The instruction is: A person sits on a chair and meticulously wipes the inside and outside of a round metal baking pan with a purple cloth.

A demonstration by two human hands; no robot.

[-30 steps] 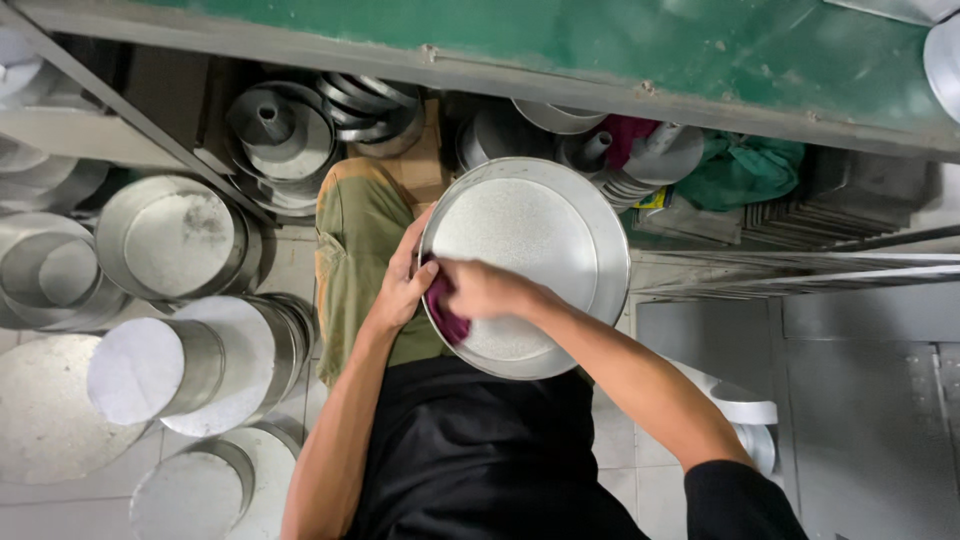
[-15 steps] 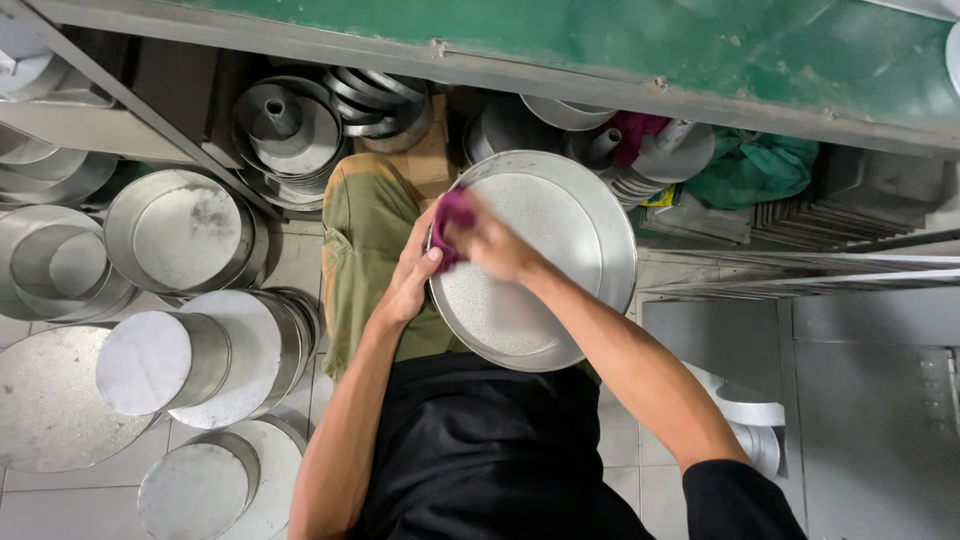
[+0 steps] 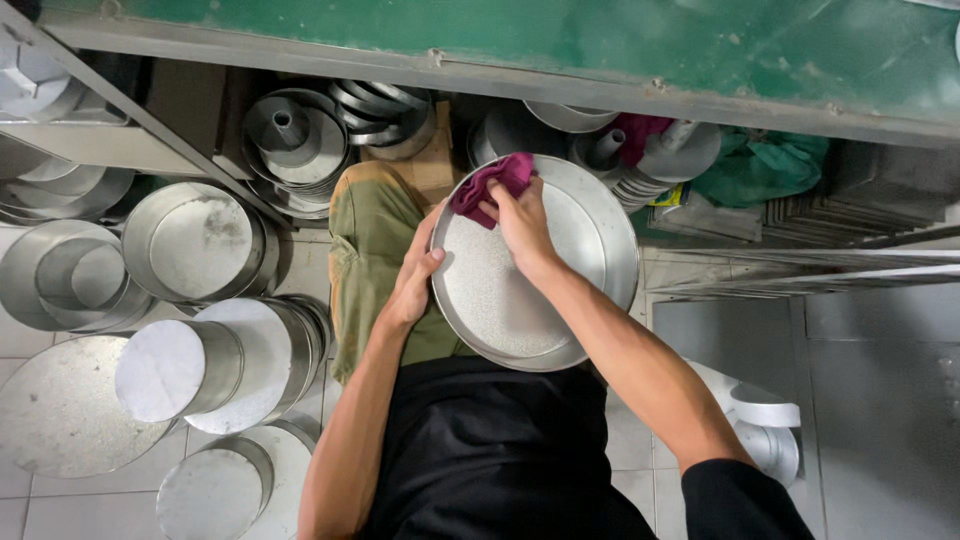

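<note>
Dead centre of the frame there's a round metal pan (image 3: 520,300) tilted up over the person's lap, with the left hand (image 3: 415,280) wrapped around its left rim, fingers curled over the edge and thumb on the inside. The right hand (image 3: 520,225) is closed on a magenta cloth (image 3: 490,185), pressing it against the pan's upper inner edge. Over on the left side of the frame, stacks of round pans (image 3: 215,365) sit on the tiled floor (image 3: 880,400), and a green desk (image 3: 600,45) runs along the top with more pans tucked under it.
</note>
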